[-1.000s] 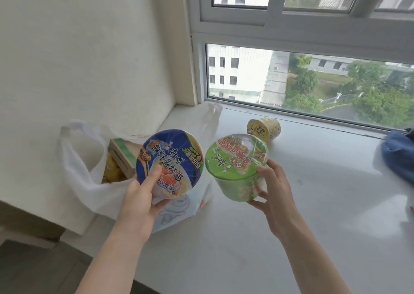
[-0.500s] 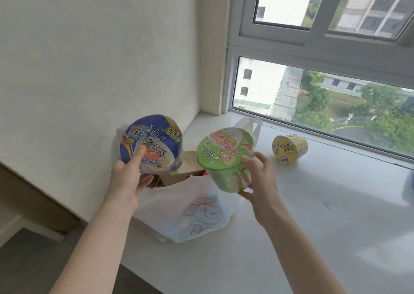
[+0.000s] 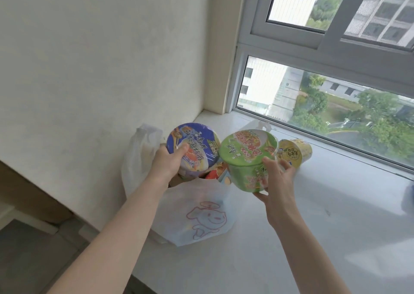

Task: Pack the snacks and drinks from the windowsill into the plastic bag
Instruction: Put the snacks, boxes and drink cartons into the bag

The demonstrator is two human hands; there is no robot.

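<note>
At the left end of the windowsill (image 3: 336, 237), hard against the side wall, the plastic bag (image 3: 197, 215) stands with its mouth open, a red cartoon figure printed on its near face. It is already partly filled: a brown carton edge and some colourful packets (image 3: 220, 173) show inside the opening, though what else lies lower down cannot be told through the film. Over that mouth the left hand (image 3: 167, 161) holds the blue noodle bowl (image 3: 192, 147) tilted lid-forward, its grip closed round the rim with the thumb on the lid; the bowl appears just above the contents, not yet let go. Just to its right the right hand (image 3: 277, 181) carries the green noodle bowl (image 3: 248, 159), its grip wrapped round the body from beneath, at the bag's right edge and also still outside. Further right, the yellow cup (image 3: 294, 152) lies on its side on the sill, untouched. So the packing looks well underway but unfinished: two bowls are on the point of going in, and at least the yellow cup remains to be fetched. A blue object (image 3: 408, 196) at the far right edge is too cropped to identify.
</note>
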